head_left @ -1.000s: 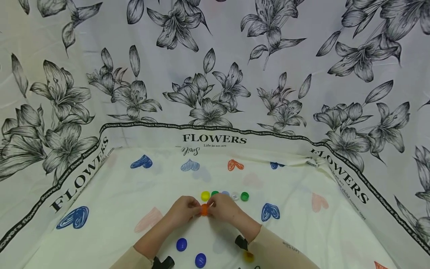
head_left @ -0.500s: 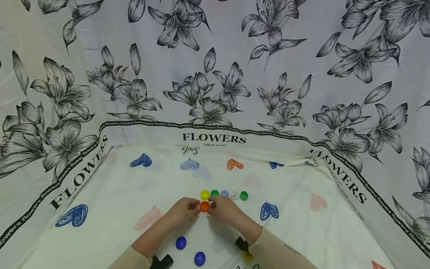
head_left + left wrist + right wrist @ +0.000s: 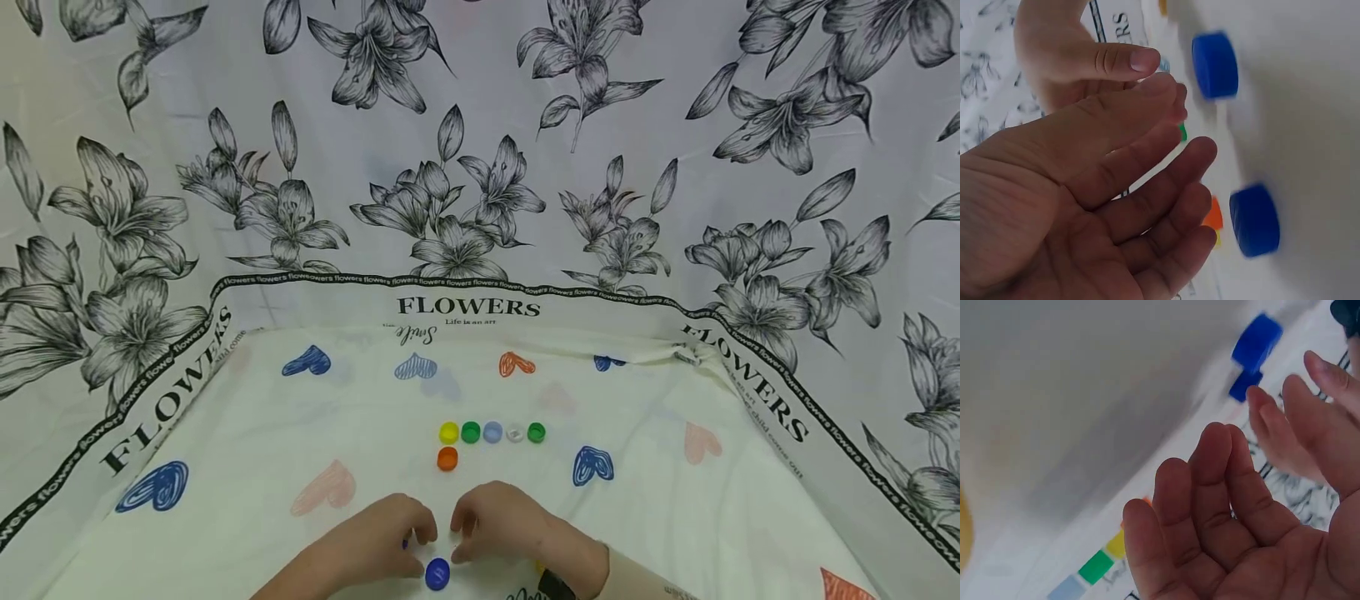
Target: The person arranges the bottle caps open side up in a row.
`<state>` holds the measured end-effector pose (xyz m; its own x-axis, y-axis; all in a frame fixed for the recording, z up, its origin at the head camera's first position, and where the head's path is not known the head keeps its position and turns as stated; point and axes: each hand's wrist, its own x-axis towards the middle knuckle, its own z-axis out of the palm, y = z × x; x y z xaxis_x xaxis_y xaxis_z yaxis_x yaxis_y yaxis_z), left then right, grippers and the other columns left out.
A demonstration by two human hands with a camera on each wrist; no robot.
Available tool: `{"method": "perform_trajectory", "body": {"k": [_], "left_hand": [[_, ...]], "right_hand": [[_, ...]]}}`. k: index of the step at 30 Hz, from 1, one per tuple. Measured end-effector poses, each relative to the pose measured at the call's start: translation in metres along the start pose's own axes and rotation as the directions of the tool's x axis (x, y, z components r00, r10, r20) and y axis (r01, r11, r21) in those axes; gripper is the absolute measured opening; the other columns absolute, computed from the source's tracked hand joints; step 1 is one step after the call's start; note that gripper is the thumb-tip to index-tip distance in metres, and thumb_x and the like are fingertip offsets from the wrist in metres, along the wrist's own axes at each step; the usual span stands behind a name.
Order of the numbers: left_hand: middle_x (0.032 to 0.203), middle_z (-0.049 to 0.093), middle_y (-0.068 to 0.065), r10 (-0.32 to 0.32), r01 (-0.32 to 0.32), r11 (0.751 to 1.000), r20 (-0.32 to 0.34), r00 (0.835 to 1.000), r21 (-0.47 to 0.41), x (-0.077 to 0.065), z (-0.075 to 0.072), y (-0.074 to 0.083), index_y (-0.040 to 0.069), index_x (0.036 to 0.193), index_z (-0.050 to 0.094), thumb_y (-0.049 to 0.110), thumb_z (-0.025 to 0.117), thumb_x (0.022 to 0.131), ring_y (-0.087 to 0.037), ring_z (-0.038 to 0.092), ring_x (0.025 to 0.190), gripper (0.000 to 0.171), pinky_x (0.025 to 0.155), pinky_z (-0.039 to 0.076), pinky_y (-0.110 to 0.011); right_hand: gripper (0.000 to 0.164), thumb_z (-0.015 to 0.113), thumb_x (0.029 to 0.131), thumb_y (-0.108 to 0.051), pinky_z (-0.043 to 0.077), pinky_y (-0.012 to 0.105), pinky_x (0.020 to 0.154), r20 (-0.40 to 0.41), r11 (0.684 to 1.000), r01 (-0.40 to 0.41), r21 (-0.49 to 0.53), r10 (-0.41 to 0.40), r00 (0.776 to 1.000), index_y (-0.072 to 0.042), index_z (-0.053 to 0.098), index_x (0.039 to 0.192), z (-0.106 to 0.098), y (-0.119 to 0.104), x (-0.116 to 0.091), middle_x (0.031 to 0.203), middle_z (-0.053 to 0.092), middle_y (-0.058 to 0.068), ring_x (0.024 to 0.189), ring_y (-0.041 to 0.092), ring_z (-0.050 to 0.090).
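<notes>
Both hands hover low over the near part of the cloth, holding nothing. My left hand (image 3: 382,533) has relaxed, slightly bent fingers, close to a blue bottle cap (image 3: 437,574). A second blue cap (image 3: 406,543) is mostly hidden behind that hand; the left wrist view shows one blue cap (image 3: 1255,220) and another blue cap (image 3: 1215,65) apart from the fingers. Facing it, my right hand (image 3: 506,525) keeps its fingers loosely curved, as the right wrist view confirms. Farther back, an orange cap (image 3: 447,459) lies just in front of a yellow cap (image 3: 448,432).
Rightward from the yellow cap runs a row: green cap (image 3: 470,432), light blue cap (image 3: 492,432), clear cap (image 3: 514,432) and another green cap (image 3: 536,432). A yellow object (image 3: 964,531) is partly visible near the right wrist. Flower-printed fabric (image 3: 465,192) hangs behind.
Both hands have let go of the orange cap, leaving it in front of the yellow one. They have moved back toward the person, near the blue caps.
</notes>
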<state>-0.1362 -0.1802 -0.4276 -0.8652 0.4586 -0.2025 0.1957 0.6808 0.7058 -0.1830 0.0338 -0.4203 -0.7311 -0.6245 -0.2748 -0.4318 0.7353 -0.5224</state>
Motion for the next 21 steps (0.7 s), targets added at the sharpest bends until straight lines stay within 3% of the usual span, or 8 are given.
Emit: {"method": "perform_trajectory", "body": {"k": [4, 7, 9, 15, 21], "left_hand": [[0.08, 0.063, 0.007, -0.089, 0.089, 0.995, 0.009, 0.996, -0.04, 0.0, 0.019, 0.008, 0.017, 0.089, 0.076, 0.009, 0.083, 0.083, -0.016, 0.055, 0.077, 0.012, 0.075, 0.052, -0.035], [0.077, 0.063, 0.007, -0.101, 0.101, 0.994, -0.002, 0.995, -0.039, 0.002, 0.03, 0.009, 0.021, 0.089, 0.077, 0.013, 0.082, 0.085, -0.016, 0.056, 0.074, 0.01, 0.073, 0.052, -0.034], [0.075, 0.062, 0.009, -0.074, 0.074, 0.997, -0.014, 0.997, -0.005, 0.003, 0.035, 0.008, 0.023, 0.089, 0.077, 0.017, 0.083, 0.085, -0.013, 0.055, 0.072, 0.01, 0.072, 0.051, -0.031], [0.075, 0.063, 0.01, -0.068, 0.068, 0.998, -0.019, 0.998, -0.002, 0.002, 0.037, 0.008, 0.026, 0.092, 0.077, 0.023, 0.088, 0.081, -0.012, 0.055, 0.072, 0.015, 0.071, 0.052, -0.03], [0.072, 0.062, 0.01, -0.055, 0.054, 0.998, -0.043, 0.998, -0.011, 0.001, 0.033, 0.006, 0.021, 0.086, 0.079, 0.011, 0.081, 0.084, -0.012, 0.054, 0.071, 0.01, 0.069, 0.051, -0.029]], "right_hand": [[0.019, 0.089, 0.08, -0.032, 0.045, 0.022, 0.071, 0.015, 0.994, -0.008, -0.11, 0.009, 1.0, -0.023, 0.075, 0.088, 0.013, -0.006, -0.005, 0.072, 0.058, -0.014, 0.069, 0.006, 0.052], [0.02, 0.09, 0.078, -0.032, 0.044, 0.022, 0.068, 0.018, 0.987, -0.015, -0.16, 0.018, 1.0, -0.023, 0.076, 0.088, 0.022, -0.01, -0.005, 0.069, 0.058, -0.014, 0.067, 0.006, 0.052], [0.02, 0.091, 0.077, -0.031, 0.043, 0.022, 0.065, 0.02, 0.984, -0.011, -0.179, 0.015, 1.0, -0.022, 0.075, 0.084, 0.027, -0.012, -0.004, 0.066, 0.057, -0.013, 0.064, 0.006, 0.051], [0.021, 0.09, 0.075, -0.026, 0.039, 0.023, 0.058, 0.021, 0.982, -0.023, -0.185, 0.028, 0.999, -0.021, 0.069, 0.073, 0.032, -0.017, -0.005, 0.061, 0.056, -0.009, 0.06, 0.007, 0.05], [0.012, 0.088, 0.079, -0.024, 0.044, 0.023, 0.064, -0.006, 0.992, 0.007, -0.122, -0.008, 1.0, -0.02, 0.078, 0.084, 0.029, -0.014, -0.008, 0.065, 0.06, -0.013, 0.063, 0.005, 0.052]]}}
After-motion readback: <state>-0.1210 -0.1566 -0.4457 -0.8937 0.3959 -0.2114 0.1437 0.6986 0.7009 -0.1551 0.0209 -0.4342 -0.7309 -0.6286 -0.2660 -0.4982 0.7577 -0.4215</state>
